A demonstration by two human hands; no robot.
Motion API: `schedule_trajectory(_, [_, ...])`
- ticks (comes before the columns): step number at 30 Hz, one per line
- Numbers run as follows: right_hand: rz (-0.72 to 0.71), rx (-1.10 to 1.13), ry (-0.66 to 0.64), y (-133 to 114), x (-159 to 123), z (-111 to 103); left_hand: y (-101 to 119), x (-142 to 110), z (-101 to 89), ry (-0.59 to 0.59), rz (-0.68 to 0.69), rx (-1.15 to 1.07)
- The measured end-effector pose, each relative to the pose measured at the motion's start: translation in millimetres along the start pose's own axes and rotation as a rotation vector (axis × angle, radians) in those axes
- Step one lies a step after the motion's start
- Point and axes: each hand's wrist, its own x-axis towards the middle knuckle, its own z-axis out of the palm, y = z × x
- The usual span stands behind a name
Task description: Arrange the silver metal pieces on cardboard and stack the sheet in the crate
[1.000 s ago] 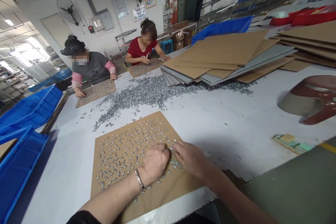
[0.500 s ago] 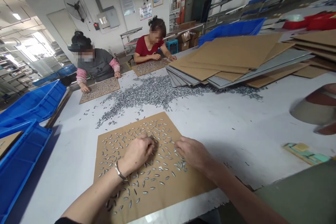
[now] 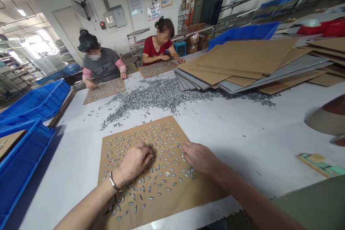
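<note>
A brown cardboard sheet (image 3: 199, 196) lies on the white table in front of me, dotted with small silver leaf-shaped metal pieces (image 3: 151, 198) spaced apart. My left hand (image 3: 136, 161) rests over the sheet's middle, its fingertips curled together in a pinch; whatever is between them is hidden. At the sheet's right edge, my right hand (image 3: 201, 157) is also closed, thumb and fingers pressed together. A small cluster of silver pieces (image 3: 188, 173) lies just below the right fingertips. A metal bracelet (image 3: 115, 182) circles my left wrist.
A large heap of silver pieces (image 3: 159, 95) spreads beyond the sheet. Stacked cardboard sheets (image 3: 245, 55) stand at the back right, blue bins (image 3: 24, 165) at the left. Two co-workers (image 3: 101, 65) sit across the table with similar sheets. A green and yellow item (image 3: 320, 163) lies at the right.
My left hand has shifted slightly left and down over the sheet, still pinched. My right hand stays by the sheet's right edge. The whole view has moved a little.
</note>
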Motion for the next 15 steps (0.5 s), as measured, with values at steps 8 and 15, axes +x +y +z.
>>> schedule_trajectory(8, [0.001, 0.007, 0.017, -5.0, 9.1, -3.8, 1.8, 0.2, 2.2, -0.052, 0.033, 0.04])
schedule_trajectory(15, [-0.053, 0.05, 0.041, -7.0, 8.3, 2.0, 2.5, -2.7, 1.2, -0.049, 0.043, 0.023])
